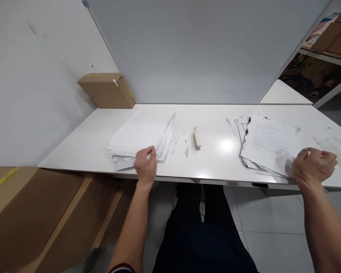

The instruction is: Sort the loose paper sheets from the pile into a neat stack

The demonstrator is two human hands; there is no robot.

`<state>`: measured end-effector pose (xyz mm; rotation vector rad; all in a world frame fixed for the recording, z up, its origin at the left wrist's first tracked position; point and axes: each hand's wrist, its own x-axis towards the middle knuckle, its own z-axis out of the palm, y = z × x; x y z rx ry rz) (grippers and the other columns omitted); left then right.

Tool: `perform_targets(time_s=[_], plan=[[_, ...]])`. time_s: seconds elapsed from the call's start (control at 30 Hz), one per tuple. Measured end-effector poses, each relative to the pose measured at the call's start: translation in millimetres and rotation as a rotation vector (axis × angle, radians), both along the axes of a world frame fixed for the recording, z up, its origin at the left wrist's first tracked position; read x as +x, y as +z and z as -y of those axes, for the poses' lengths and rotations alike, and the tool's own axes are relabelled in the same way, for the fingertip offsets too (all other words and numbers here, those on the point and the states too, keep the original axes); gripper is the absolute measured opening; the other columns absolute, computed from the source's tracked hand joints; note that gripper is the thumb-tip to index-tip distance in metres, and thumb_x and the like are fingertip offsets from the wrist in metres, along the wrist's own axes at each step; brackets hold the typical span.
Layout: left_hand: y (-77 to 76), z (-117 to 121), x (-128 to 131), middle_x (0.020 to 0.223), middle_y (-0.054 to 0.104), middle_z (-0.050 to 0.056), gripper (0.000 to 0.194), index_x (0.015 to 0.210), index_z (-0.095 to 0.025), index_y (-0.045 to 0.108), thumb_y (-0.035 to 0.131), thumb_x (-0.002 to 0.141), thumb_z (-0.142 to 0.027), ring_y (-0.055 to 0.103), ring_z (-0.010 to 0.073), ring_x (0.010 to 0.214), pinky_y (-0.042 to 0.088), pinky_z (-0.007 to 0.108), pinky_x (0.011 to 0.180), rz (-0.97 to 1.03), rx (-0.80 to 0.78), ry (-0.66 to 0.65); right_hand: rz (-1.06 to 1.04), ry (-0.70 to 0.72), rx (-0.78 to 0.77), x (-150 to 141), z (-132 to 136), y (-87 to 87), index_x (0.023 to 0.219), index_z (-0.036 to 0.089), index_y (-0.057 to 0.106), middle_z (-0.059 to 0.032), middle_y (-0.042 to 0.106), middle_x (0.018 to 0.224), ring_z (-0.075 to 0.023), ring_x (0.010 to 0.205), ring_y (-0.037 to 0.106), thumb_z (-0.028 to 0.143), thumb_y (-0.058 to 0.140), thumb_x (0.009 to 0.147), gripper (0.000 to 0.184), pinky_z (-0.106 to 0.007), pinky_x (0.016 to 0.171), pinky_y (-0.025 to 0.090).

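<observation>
My left hand point(146, 167) is closed, thumb and fingers drawn together, at the front right corner of a stack of white paper point(139, 132). The right edges of several sheets there curl upward. What the fingers hold, if anything, is hidden. At the right, my right hand point(314, 167) is curled closed beside the front right corner of a printed paper stack point(269, 142), whose left edge looks dark and ragged. The inside of that hand cannot be seen. A cream stapler point(197, 140) lies between both stacks, apart from either hand.
The white desk point(213, 163) meets a tall pale panel point(193, 57) at its back. A cardboard box point(108, 91) stands in the back left corner. Larger cardboard boxes point(31, 212) sit below at left. Shelving with another cardboard box point(337, 36) is at the upper right.
</observation>
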<state>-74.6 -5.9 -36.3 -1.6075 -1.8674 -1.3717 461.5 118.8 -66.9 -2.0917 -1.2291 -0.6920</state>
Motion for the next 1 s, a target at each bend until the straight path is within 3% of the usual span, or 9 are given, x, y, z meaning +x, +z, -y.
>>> perform_targets(time_s=[0.07, 0.13, 0.27, 0.37, 0.57, 0.73, 0.83, 1.0], plan=[[1.9, 1, -33, 0.093, 0.065, 0.010, 0.021, 0.094, -0.016, 0.064, 0.051, 0.083, -0.028, 0.057, 0.0216, 0.092, 0.045, 0.037, 0.086, -0.033, -0.134, 0.057, 0.088, 0.122, 0.165, -9, 6, 13.0, 0.088, 0.010, 0.068, -0.0227, 0.056, 0.092, -0.0334, 0.084, 0.053, 0.018, 0.053, 0.067, 0.027, -0.042, 0.056, 0.037], [0.8, -1, -58, 0.103, 0.063, 0.011, 0.025, 0.097, -0.017, 0.064, 0.052, 0.081, -0.031, 0.054, 0.0240, 0.103, 0.042, 0.039, 0.092, -0.110, -0.296, -0.002, 0.140, 0.281, 0.254, -31, 16, 30.8, 0.091, 0.009, 0.067, -0.0220, 0.057, 0.091, -0.0288, 0.083, 0.055, 0.019, 0.050, 0.073, 0.027, -0.037, 0.055, 0.040], [-1.6, -8, -80, 0.116, 0.059, 0.010, 0.032, 0.105, -0.019, 0.062, 0.051, 0.081, -0.037, 0.050, 0.0246, 0.112, 0.039, 0.038, 0.097, -0.228, -0.483, -0.173, 0.107, 0.552, 0.203, -94, 41, 62.7, 0.095, 0.008, 0.064, -0.0188, 0.058, 0.089, -0.0218, 0.080, 0.056, 0.021, 0.046, 0.082, 0.025, -0.030, 0.055, 0.043], [0.5, -12, -84, 0.115, 0.060, 0.011, 0.036, 0.107, -0.019, 0.061, 0.053, 0.080, -0.041, 0.052, 0.0251, 0.109, 0.040, 0.037, 0.095, -0.295, -0.504, -0.208, 0.082, 0.713, 0.164, -137, 55, 70.7, 0.089, 0.010, 0.063, -0.0157, 0.061, 0.085, -0.0181, 0.075, 0.056, 0.022, 0.045, 0.085, 0.022, -0.029, 0.059, 0.045], [3.5, -17, -76, 0.100, 0.066, 0.010, 0.028, 0.095, -0.018, 0.065, 0.043, 0.086, -0.032, 0.058, 0.0233, 0.097, 0.042, 0.034, 0.087, -0.314, -0.431, -0.130, -0.070, 1.055, 0.054, -203, 75, 54.5, 0.089, 0.014, 0.061, -0.0096, 0.061, 0.084, -0.0156, 0.072, 0.057, 0.020, 0.048, 0.086, 0.014, -0.026, 0.058, 0.047], [3.8, -15, -55, 0.073, 0.066, 0.008, 0.024, 0.076, -0.016, 0.065, 0.047, 0.083, -0.030, 0.060, 0.0198, 0.073, 0.044, 0.029, 0.069, -0.043, -0.331, 0.066, -0.347, 1.273, -0.131, -253, 94, 47.6, 0.091, 0.017, 0.057, -0.0067, 0.060, 0.082, -0.0154, 0.072, 0.057, 0.020, 0.044, 0.089, 0.014, -0.027, 0.062, 0.046], [6.9, -10, -37, 0.072, 0.067, 0.004, 0.018, 0.074, -0.017, 0.065, 0.056, 0.078, -0.032, 0.060, 0.0163, 0.069, 0.045, 0.026, 0.067, 0.133, -0.242, 0.076, -0.550, 1.333, -0.331, -279, 100, 51.1, 0.090, 0.018, 0.057, -0.0050, 0.060, 0.080, -0.0144, 0.067, 0.056, 0.028, 0.041, 0.091, 0.018, -0.027, 0.062, 0.045], [16.9, 1, 0, 0.073, 0.067, 0.001, 0.016, 0.073, -0.019, 0.066, 0.061, 0.076, -0.034, 0.060, 0.0143, 0.071, 0.046, 0.025, 0.070, 0.274, -0.164, -0.039, -1.012, 1.340, -0.682, -314, 92, 53.6, 0.084, 0.019, 0.057, -0.0028, 0.062, 0.079, -0.0115, 0.056, 0.057, 0.047, 0.038, 0.090, 0.034, -0.025, 0.054, 0.047]])
